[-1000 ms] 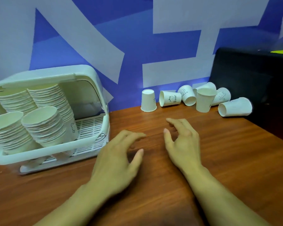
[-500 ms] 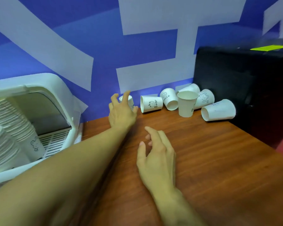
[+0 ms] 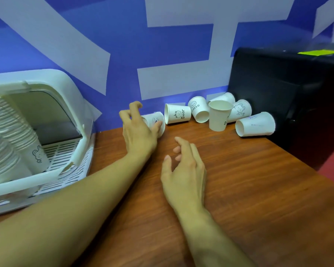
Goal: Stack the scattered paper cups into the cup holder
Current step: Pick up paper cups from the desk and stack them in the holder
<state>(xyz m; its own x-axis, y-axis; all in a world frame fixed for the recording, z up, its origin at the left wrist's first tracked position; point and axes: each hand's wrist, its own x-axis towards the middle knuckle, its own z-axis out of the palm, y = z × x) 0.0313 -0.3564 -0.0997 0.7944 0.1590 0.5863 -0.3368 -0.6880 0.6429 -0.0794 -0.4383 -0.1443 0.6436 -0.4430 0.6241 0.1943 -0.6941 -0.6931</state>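
Observation:
Several white paper cups lie scattered along the blue wall at the back of the wooden table. My left hand [image 3: 138,130] reaches to the leftmost paper cup [image 3: 156,120], which is tipped toward me, and grips it with thumb and curled fingers. To its right lie a "Bear" cup [image 3: 176,116] and a "Hello" cup [image 3: 199,110], then one upright cup [image 3: 219,116], a bunny cup [image 3: 240,110] and a large cup on its side [image 3: 255,124]. The white cup holder [image 3: 46,178] at the left holds tilted stacks of cups [image 3: 14,128]. My right hand [image 3: 183,170] hovers over the table, fingers relaxed, holding nothing.
A black box [image 3: 287,93] stands at the back right, against the scattered cups. The holder's raised lid [image 3: 46,79] arches over the stacks. The table's right edge [image 3: 316,170] drops to a red floor.
My left hand went from hovering mid-table to the leftmost cup, closed on it and tipped it off its upside-down stand. My right hand stayed low over the table.

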